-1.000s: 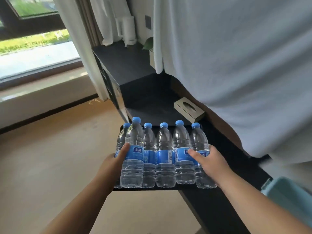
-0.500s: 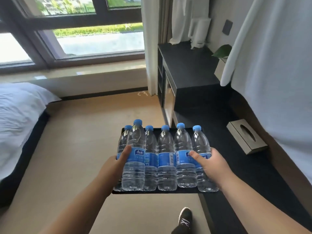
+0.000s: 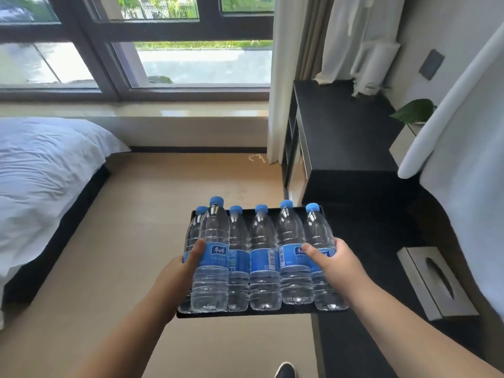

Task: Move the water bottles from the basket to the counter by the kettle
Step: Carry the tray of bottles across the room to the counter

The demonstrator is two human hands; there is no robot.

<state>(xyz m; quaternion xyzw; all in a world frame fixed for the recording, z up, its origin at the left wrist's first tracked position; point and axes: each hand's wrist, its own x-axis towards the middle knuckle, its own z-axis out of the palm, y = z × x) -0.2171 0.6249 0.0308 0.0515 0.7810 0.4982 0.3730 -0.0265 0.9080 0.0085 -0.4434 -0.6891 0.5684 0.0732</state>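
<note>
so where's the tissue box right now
Head view, lower right: the tissue box lies on the dark counter, right of the right hand holding the bottles.

The left forearm (image 3: 131, 331) and right forearm (image 3: 409, 326) are bare from the wrists to the lower edge of the view. The left hand (image 3: 185, 266) and right hand (image 3: 336, 259) are bare too. At the bottom edge shows the toe of one dark shoe (image 3: 285, 371), pale-rimmed along its sole.
</note>
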